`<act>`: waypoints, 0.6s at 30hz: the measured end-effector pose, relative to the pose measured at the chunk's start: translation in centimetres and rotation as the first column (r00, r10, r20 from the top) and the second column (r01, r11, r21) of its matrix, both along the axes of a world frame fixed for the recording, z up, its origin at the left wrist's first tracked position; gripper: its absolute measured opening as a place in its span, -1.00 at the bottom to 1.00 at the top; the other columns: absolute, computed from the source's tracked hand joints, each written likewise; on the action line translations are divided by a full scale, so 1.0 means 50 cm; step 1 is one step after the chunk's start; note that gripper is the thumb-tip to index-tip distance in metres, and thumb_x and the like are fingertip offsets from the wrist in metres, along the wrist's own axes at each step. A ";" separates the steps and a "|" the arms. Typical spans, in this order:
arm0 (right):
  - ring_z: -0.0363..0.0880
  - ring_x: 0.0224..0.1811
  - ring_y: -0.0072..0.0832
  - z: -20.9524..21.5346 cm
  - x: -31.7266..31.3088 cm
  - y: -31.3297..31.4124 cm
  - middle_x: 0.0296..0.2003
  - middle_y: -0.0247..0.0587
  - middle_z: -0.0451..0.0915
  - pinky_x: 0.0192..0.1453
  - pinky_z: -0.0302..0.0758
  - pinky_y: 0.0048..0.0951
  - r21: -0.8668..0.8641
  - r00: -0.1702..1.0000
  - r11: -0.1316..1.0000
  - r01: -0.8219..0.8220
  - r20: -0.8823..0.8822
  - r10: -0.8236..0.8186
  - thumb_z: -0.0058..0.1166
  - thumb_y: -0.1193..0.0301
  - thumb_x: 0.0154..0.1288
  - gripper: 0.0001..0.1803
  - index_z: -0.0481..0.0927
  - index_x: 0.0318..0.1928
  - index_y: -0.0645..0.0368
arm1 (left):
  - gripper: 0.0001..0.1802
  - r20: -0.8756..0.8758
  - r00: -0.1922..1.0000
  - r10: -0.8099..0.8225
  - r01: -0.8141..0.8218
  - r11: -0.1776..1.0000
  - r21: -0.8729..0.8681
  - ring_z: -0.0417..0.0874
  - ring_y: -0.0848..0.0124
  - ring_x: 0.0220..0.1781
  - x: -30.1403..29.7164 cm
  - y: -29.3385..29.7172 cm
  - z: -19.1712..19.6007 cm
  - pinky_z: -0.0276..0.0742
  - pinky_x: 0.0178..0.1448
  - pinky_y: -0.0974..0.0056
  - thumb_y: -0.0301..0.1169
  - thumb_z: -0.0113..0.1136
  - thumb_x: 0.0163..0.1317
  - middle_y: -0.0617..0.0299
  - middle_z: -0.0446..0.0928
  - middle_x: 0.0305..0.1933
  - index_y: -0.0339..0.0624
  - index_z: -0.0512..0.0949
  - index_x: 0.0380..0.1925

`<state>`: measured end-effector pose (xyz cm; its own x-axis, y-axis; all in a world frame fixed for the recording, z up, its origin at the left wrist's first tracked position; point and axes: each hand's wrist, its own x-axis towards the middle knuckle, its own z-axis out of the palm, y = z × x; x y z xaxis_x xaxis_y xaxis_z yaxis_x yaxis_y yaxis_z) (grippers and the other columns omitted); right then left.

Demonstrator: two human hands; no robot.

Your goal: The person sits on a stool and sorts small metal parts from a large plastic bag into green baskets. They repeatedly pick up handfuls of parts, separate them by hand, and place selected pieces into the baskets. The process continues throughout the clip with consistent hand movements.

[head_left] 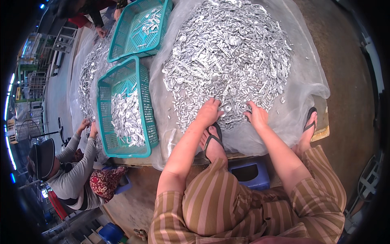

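A wide heap of small silver metal parts lies on a translucent plastic sheet. It mixes short pellet-like pieces with longer flat ones and some round discs. At the heap's near edge, my left hand rests among the loose parts, thumb and fingers apart. My right hand is opposite it, with its thumb and fingers also spread at the pieces. A round metal disc and several pellets lie between my two hands. I see nothing gripped in either hand, though small parts under the fingertips could be hidden.
Left of the heap stand two teal plastic baskets, a near one and a far one, both holding longer silver parts. Co-workers' hands are at another heap beyond them. My sandalled foot is near my left hand; a blue stool is below.
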<state>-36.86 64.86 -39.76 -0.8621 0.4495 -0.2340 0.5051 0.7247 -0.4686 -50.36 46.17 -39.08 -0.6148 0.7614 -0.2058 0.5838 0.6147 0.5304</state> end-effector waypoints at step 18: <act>0.56 -0.43 -0.19 0.001 -0.022 0.039 -0.50 -0.05 0.58 -0.34 0.46 -0.29 -0.032 0.993 0.993 0.113 0.048 -0.111 0.30 0.25 -0.08 -0.62 0.55 -0.26 0.17 | -0.58 -0.025 0.995 -0.094 0.089 0.984 -0.155 0.59 0.09 -0.22 0.001 0.034 0.031 0.50 -0.18 0.09 -0.30 0.18 0.04 0.01 0.55 -0.21 -0.01 0.39 -0.05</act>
